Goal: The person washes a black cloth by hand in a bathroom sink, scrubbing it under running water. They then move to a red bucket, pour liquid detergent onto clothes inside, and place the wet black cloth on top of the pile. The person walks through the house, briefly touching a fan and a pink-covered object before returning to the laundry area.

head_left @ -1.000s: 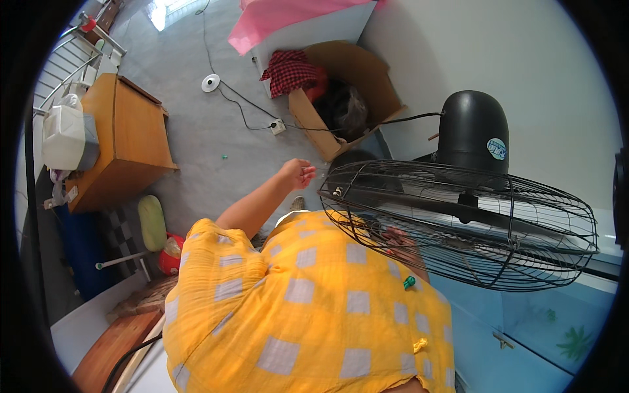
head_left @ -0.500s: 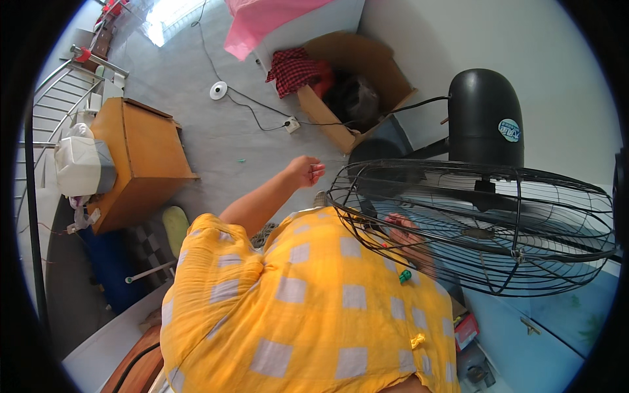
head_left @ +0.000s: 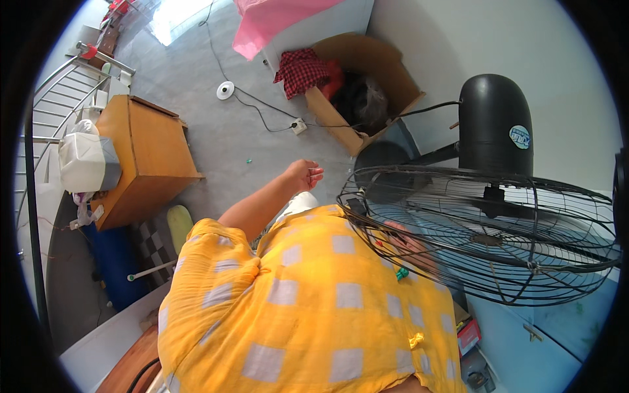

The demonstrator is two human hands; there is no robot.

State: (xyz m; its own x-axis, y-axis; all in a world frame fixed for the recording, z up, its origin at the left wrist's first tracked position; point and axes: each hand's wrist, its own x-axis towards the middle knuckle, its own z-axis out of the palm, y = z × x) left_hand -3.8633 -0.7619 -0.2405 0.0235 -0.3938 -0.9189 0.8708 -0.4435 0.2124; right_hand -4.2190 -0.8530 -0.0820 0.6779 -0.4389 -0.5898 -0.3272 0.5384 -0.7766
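My left hand (head_left: 305,175) hangs over the grey floor in front of my body. Its fingers are loosely bent and a little apart, with nothing seen in them. My right hand (head_left: 409,243) is low at my right side, behind the wire guard of a black fan (head_left: 485,239). The wires and blur hide its fingers, so I cannot tell whether it holds anything. A yellow garment with pale squares (head_left: 308,288) covers my body, with a green fastening (head_left: 401,274) and a yellow one (head_left: 416,340). My white shoe (head_left: 303,203) shows below my left hand.
Ahead stands an open cardboard box (head_left: 331,122) with a red checked cloth (head_left: 302,73) over its edge. Cords cross the floor to a white socket block (head_left: 299,126) and a white disc (head_left: 225,90). An orange wooden cabinet (head_left: 157,154) and metal railing (head_left: 69,82) stand left.
A white shoe has come into sight below my left hand. The view has shifted slightly, so the fan, box and cabinet sit a little further right. Both hands keep nearly the same pose.
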